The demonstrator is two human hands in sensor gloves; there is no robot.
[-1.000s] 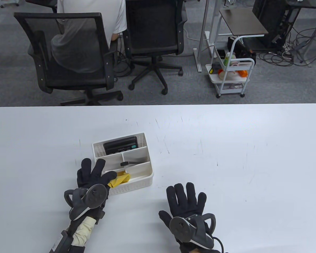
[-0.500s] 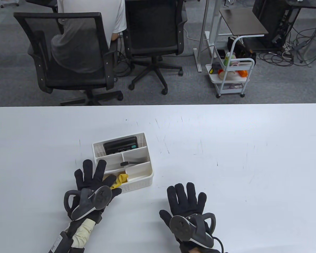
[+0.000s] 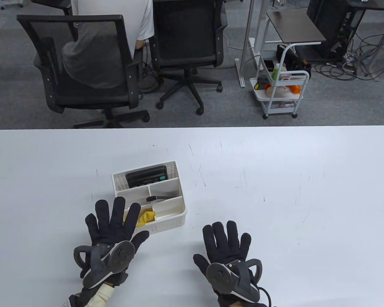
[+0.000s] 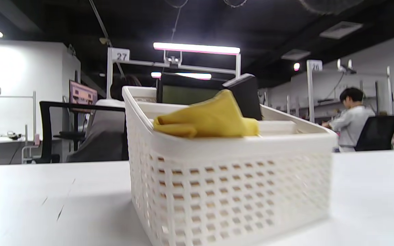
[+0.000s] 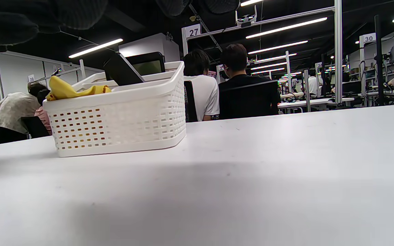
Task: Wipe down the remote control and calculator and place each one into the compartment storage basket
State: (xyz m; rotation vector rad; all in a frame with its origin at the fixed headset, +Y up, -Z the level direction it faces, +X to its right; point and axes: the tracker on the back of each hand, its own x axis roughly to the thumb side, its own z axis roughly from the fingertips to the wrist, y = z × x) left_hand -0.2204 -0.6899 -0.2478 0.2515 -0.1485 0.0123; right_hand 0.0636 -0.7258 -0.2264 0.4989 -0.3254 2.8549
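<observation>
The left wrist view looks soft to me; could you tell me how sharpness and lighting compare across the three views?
Left wrist view: basket and yellow cloth blurred, ceiling lights blooming. Right wrist view: sharper, with a soft shadow on the table. Table view: even, crisp light.

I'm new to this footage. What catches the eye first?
A white basket on the table's left, with a yellow cloth bunched in its near compartment and a black calculator in the far one. Two black-gloved hands lie spread before it: left hand, right hand.
</observation>
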